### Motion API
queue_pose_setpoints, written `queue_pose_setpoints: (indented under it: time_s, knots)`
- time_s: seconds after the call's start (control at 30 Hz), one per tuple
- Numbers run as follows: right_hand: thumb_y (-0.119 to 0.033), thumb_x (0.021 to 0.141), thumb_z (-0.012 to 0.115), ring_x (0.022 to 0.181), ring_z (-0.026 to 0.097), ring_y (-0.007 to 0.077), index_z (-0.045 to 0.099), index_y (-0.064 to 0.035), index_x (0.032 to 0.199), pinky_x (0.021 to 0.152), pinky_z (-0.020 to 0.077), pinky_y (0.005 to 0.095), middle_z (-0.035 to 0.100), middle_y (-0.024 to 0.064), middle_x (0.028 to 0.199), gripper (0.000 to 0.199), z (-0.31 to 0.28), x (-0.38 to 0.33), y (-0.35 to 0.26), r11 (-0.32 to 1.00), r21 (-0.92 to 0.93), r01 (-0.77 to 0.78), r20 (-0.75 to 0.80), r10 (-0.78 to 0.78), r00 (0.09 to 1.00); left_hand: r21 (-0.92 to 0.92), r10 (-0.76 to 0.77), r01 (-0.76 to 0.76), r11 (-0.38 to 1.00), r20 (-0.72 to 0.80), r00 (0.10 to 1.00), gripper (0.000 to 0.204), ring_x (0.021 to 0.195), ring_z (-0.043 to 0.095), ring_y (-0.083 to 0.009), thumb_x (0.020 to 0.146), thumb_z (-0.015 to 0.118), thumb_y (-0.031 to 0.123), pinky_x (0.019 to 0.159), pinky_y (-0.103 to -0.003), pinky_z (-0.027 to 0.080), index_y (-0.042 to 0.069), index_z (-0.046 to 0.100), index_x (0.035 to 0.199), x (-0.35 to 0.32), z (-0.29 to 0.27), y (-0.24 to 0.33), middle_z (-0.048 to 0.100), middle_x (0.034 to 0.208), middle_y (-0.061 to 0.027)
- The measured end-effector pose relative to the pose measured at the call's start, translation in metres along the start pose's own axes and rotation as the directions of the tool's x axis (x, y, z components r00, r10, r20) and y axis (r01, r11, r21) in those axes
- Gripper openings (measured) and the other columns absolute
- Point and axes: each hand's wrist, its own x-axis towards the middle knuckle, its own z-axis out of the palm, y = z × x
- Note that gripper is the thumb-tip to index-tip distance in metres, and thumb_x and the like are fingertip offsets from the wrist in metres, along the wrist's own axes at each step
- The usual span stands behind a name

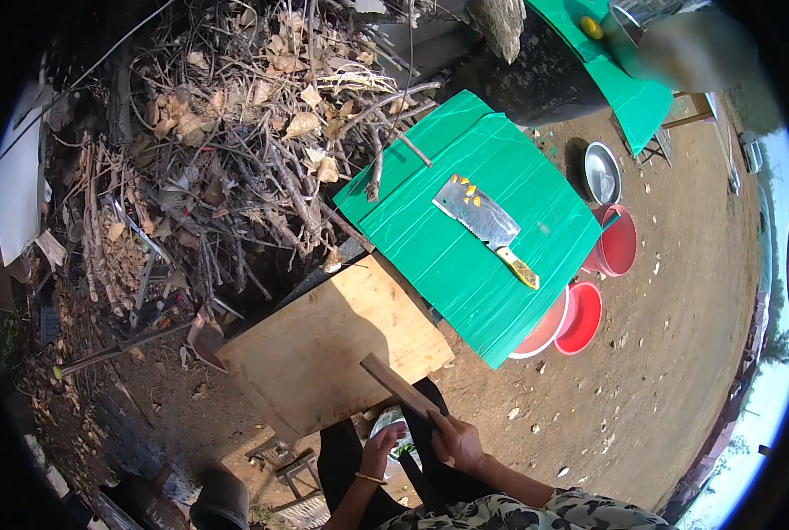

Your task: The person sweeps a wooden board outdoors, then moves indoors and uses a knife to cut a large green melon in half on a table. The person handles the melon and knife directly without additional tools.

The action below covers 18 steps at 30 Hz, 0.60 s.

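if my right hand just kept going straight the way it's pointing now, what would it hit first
Your right hand grips a wooden stick that points up and to the left. Along that line it would probably meet the wooden board first, since the stick's far end already overlaps its edge, though depth is hard to judge here.

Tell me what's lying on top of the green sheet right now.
A cleaver with a yellow handle lies on the green sheet, small orange bits stuck to its blade. A dry branch reaches onto the sheet's far corner. What supports the sheet underneath is covered.

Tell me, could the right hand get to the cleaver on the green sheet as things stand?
Probably not at once: the right hand grips a wooden stick, and the cleaver lies uncovered well beyond the wooden board.
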Motion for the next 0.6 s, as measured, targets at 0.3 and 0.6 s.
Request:
queue_pose_setpoints:
  time_s: [0.3, 0.6]
  knots:
    - [-0.020, 0.084, 0.069, 0.080, 0.069, 0.0401, 0.034, -0.0054, 0.150, 0.067, 0.0553, 0.0492, 0.066, 0.0207, 0.091, 0.077, 0.003, 0.007, -0.061, 0.995, 0.009, 0.102, 0.100, -0.102, 0.990, -0.016, -0.107, 0.107, 0.994, -0.307, 0.946, 0.028, 0.096, 0.069, -0.0272, 0.098, 0.057, 0.030, 0.082, -0.041, 0.055, 0.005, 0.067, 0.105, 0.023, 0.022, -0.044, 0.071, 0.100, -0.0130]
    - [-0.037, 0.099, 0.061, 0.073, 0.068, 0.0371, 0.074, -0.0071, 0.094, 0.064, 0.0532, 0.0475, 0.066, 0.0199, 0.075, 0.033, -0.132, 0.078, -0.020, 0.963, 0.164, 0.213, 0.000, -0.216, 0.976, -0.719, -0.368, 0.028, 0.694, -0.321, 0.873, 0.031, 0.080, 0.069, -0.0329, 0.096, 0.053, 0.024, 0.066, -0.046, 0.057, -0.006, 0.061, 0.096, -0.026, 0.019, 0.019, 0.067, 0.085, -0.0171]
